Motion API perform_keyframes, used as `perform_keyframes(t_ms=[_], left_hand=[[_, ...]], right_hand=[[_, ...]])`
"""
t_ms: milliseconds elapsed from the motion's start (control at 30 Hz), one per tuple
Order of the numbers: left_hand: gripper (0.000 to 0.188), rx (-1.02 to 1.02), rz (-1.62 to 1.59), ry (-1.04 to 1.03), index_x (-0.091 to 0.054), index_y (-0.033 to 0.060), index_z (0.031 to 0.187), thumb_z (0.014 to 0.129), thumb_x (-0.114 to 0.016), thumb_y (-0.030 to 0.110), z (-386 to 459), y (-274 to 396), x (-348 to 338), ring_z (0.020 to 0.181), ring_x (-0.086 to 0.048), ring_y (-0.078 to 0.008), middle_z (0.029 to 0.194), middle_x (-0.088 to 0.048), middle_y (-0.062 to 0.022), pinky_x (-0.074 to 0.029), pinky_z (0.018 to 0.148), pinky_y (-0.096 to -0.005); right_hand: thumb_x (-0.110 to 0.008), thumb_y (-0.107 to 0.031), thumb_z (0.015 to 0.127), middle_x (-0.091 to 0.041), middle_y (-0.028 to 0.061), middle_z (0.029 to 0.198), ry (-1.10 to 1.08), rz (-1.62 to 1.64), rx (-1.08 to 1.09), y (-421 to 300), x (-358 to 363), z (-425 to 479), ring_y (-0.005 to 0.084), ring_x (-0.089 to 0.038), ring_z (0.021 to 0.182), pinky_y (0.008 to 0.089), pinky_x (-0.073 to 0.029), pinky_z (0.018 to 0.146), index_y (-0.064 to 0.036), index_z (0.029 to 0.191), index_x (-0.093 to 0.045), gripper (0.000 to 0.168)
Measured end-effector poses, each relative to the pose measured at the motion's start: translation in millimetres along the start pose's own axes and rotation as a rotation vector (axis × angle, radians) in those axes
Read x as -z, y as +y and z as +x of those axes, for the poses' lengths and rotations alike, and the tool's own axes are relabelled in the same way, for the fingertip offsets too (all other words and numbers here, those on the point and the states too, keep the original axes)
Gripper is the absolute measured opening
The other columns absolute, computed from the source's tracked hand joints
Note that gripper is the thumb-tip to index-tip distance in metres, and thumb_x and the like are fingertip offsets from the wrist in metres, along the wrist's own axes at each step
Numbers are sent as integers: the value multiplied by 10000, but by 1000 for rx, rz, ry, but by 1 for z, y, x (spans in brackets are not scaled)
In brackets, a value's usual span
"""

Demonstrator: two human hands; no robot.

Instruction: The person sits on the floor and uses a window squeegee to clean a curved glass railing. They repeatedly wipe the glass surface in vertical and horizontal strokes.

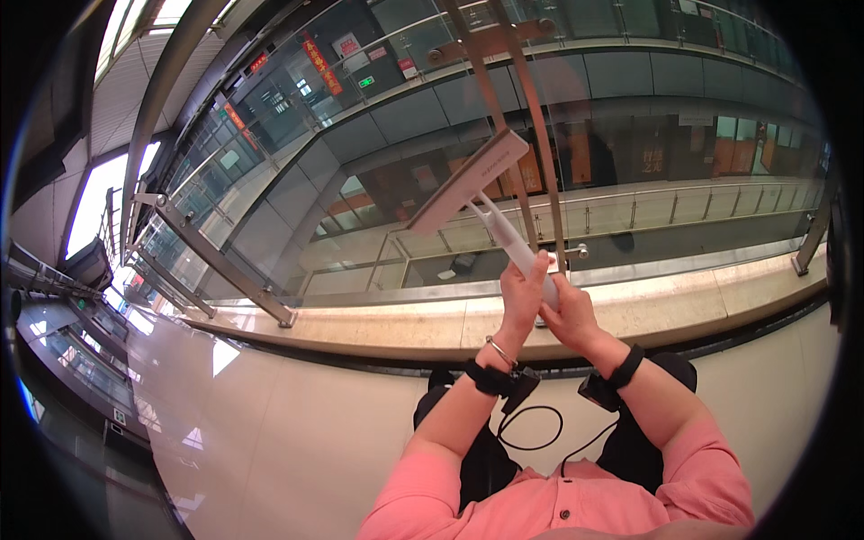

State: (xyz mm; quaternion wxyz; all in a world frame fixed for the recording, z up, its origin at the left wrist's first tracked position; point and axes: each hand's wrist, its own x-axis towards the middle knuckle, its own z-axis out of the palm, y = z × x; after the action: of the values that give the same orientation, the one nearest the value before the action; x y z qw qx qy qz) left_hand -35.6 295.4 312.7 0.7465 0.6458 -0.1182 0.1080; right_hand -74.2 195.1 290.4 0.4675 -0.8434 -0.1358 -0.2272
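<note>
A white window squeegee (507, 237) with a long handle is raised in front of a glass balustrade panel (378, 223). Its wide head (472, 181) tilts up to the right and bears writing; whether the blade touches the glass I cannot tell. My left hand (521, 297) wraps the handle below its middle. Just beneath it and to the right, my right hand (571, 314) grips the lower end, partly hidden by its fingers. Each wrist wears a black strap with a small black device, such as the left device (521, 390).
Below the glass runs a beige stone ledge (398, 329). Upright metal posts (223, 260) and a curved handrail (152, 101) border the panel on the left. A black cable (561, 432) loops between my arms over the glossy tiled floor (270, 418). Beyond the glass lies a multi-storey atrium.
</note>
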Motion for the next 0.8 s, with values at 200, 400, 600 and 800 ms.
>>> perform_keyframes(t_ms=[200, 400, 600, 800], left_hand=[[346, 36, -26, 6, -608, 15, 810, 923, -537, 334, 14, -16, 27, 675, -544, -82, 762, -626, -33, -446, 626, -246], [367, -20, 58, -63, -594, 7, 834, 935, -510, 350, 16, -15, 49, 692, -549, -94, 793, -619, -43, -449, 638, -245], [362, -54, 213, -159, -579, -2, 895, 928, -525, 354, 1, -26, 72, 738, -560, -107, 800, -611, -48, -460, 670, -260], [516, 17, 456, -327, -567, -29, 907, 920, -468, 477, -3, -28, 116, 757, -569, -144, 812, -623, -100, -454, 689, -293]], right_hand=[[-666, -233, 769, -621, 229, 743, -30, 97, -76, -2, -33, 15, 411, -612, 709, 464, -488, 618, -8, 998, -501, 360], [-646, -189, 763, -626, 206, 770, 150, -103, 65, -16, -50, 12, 411, -603, 713, 461, -483, 618, -35, 1065, -514, 363], [-643, -220, 764, -625, 204, 752, 140, -138, -71, -15, -76, -2, 405, -601, 708, 468, -473, 618, -45, 1126, -511, 423], [-658, -315, 770, -620, 193, 731, 117, -110, -142, -32, -94, -17, 387, -606, 730, 444, -475, 622, -26, 959, -581, 354]])
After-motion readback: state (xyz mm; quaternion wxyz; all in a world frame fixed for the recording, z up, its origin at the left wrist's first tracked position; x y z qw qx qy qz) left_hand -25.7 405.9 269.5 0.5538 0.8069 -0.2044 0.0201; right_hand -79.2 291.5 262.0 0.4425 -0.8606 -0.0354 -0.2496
